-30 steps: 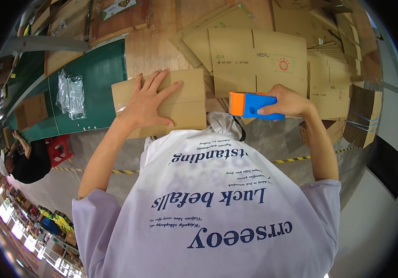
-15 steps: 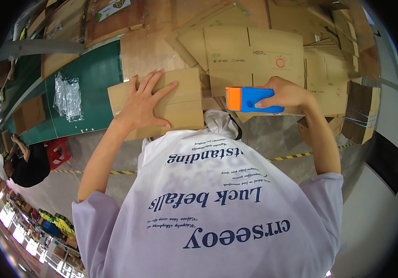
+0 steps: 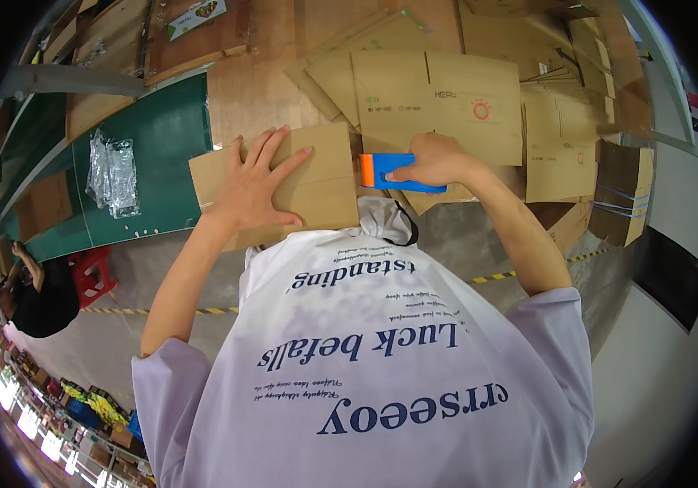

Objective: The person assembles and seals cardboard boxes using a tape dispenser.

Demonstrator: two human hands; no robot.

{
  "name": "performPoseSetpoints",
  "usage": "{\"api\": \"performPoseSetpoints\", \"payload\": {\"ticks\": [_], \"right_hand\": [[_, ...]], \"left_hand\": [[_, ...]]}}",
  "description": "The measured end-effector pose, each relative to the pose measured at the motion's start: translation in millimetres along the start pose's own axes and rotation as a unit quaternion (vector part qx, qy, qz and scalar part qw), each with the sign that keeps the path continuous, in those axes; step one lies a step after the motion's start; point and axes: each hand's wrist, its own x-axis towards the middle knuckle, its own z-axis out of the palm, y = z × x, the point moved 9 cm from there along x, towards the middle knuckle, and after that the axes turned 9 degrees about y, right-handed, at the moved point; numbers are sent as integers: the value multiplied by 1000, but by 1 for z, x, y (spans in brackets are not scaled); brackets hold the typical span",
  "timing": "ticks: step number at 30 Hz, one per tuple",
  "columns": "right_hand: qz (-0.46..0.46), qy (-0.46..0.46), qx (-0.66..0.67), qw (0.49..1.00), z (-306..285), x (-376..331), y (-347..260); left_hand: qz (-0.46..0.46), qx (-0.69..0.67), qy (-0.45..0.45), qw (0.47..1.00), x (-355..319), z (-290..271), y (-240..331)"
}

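Note:
A closed brown cardboard box (image 3: 326, 187) lies at the table's near edge, in front of my body. My left hand (image 3: 255, 187) rests flat on its top with the fingers spread. Just right of the box, my right hand (image 3: 438, 161) grips a blue tape dispenser (image 3: 378, 172) with an orange front end. That orange end points left and sits close to the box's right side. The palm side of my right hand is hidden.
Flattened cardboard sheets (image 3: 479, 81) lie behind and to the right. On the left, a clear plastic bundle (image 3: 113, 175) lies on the green mat (image 3: 170, 122). A strapped cardboard stack (image 3: 621, 195) stands far right. Another person (image 3: 40, 297) sits near a red stool (image 3: 93, 275).
My right hand has brought the tape dispenser leftward, nearer to the box's right side. The left hand has stayed flat on the box.

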Motion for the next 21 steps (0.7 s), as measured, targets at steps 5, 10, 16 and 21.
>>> {"api": "performPoseSetpoints", "payload": {"ticks": [5, 10, 16, 21], "right_hand": [[2, 6, -46, 999, -4, -4, -27], [46, 5, -53, 998, -17, -2, -34], [31, 170, -206, 963, -12, 14, 2], [75, 392, -122, 909, -51, 0, 8]], "left_hand": [[7, 14, 3, 1000, 0, -6, 7], [0, 14, 7, 1000, 2, 1, 5], [9, 25, 34, 999, -10, 11, 4], [-4, 42, 20, 999, -15, 4, 5]]}}
